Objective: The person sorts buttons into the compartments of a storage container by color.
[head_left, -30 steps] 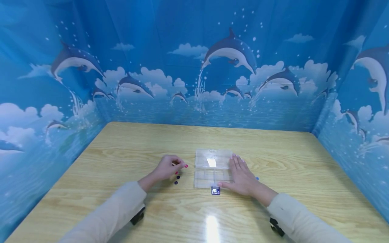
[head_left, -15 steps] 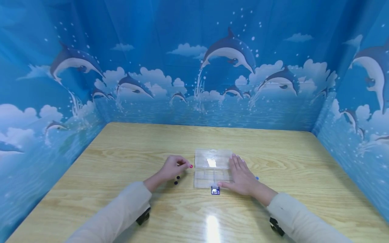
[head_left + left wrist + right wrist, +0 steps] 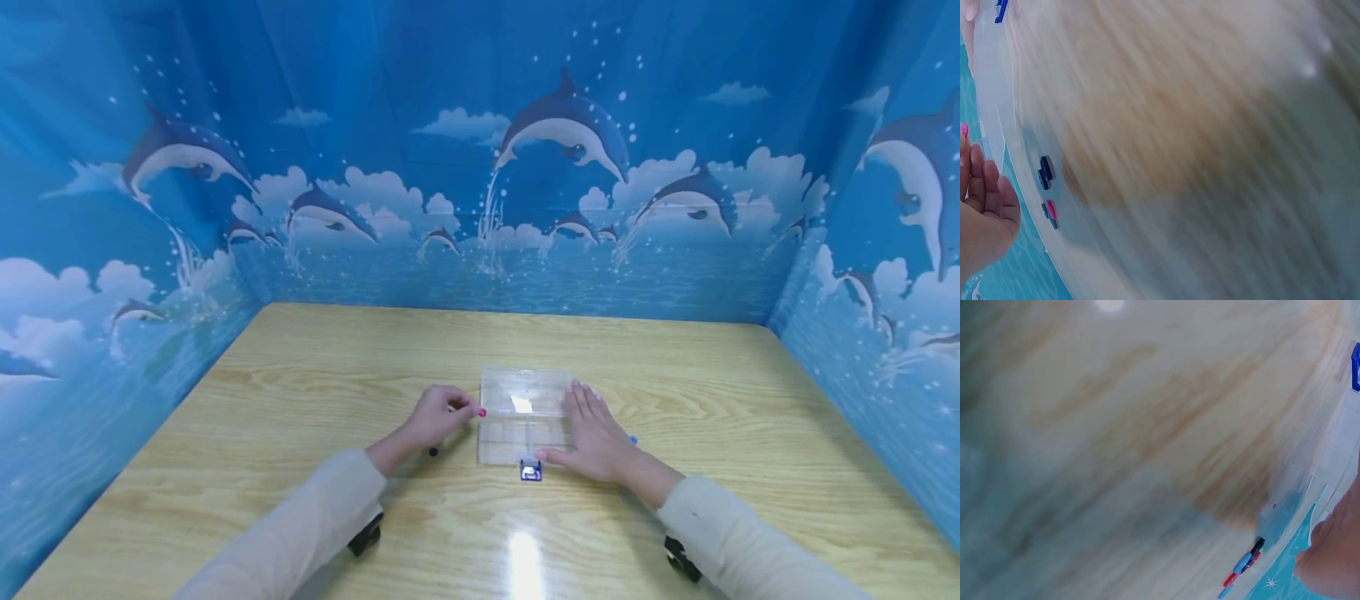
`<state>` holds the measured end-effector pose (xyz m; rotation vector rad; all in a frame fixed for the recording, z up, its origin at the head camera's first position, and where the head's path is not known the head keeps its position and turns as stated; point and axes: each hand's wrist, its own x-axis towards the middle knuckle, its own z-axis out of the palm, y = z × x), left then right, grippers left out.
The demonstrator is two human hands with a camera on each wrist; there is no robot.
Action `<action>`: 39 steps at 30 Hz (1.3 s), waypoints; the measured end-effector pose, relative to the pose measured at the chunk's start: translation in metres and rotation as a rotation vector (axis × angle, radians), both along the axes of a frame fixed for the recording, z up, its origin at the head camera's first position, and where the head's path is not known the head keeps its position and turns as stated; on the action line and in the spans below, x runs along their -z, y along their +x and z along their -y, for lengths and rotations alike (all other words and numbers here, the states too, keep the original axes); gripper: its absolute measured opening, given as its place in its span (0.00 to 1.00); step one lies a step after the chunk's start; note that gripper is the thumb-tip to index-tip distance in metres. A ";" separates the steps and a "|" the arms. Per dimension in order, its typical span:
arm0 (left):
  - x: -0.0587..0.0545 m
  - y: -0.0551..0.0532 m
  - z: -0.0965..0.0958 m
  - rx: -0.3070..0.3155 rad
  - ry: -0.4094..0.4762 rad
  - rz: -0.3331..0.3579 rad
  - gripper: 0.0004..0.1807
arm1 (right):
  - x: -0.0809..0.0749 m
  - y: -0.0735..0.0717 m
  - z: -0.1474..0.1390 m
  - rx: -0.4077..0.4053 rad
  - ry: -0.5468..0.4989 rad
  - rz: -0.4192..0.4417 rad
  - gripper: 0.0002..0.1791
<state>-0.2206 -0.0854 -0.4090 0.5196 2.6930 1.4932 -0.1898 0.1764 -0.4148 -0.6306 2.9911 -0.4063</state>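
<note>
Pinching a small pink-red piece (image 3: 482, 412) by the left edge of an open clear case (image 3: 501, 455); right hand (image 3: 596, 433) laid on its right side.
Left to right: dark piece (image 3: 433, 452) on the tabletop (image 3: 360, 350), just near-side of the left hand (image 3: 442, 414); left wrist view adds a dark pair (image 3: 1044, 172) and a pink-and-dark cluster (image 3: 1051, 213). Left grip narrowed to thumb and finger on the pink-red piece; cannot tell if that touches the case. Case sits between tabletop's left and right edges, lid (image 3: 501, 390) laid back toward the far edge, dark blue clasp (image 3: 531, 472) at its near edge. Right grip unclosed: fingers straight, thumb spread toward the clasp. Farther right, blue piece (image 3: 633, 439) beside the right hand; right wrist view shows red, blue and black pieces (image 3: 1244, 564) in a row.
</note>
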 end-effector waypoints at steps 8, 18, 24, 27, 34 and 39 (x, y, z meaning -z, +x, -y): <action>-0.002 0.001 -0.007 -0.008 -0.004 0.046 0.05 | -0.002 0.001 0.001 0.003 -0.001 0.009 0.58; 0.001 -0.001 -0.013 0.013 -0.038 0.050 0.04 | -0.002 0.001 0.001 0.000 0.002 -0.002 0.58; 0.002 -0.001 -0.015 0.063 -0.042 0.009 0.04 | -0.001 0.001 0.001 0.003 0.002 -0.003 0.58; 0.003 -0.001 -0.017 0.061 -0.050 0.010 0.04 | -0.001 0.000 0.001 0.004 0.000 -0.007 0.58; 0.004 -0.003 -0.017 0.062 -0.071 -0.002 0.04 | -0.001 0.001 0.000 0.001 0.003 -0.013 0.58; 0.005 -0.002 -0.016 0.073 -0.051 -0.019 0.03 | -0.001 0.001 0.001 0.000 0.003 -0.007 0.58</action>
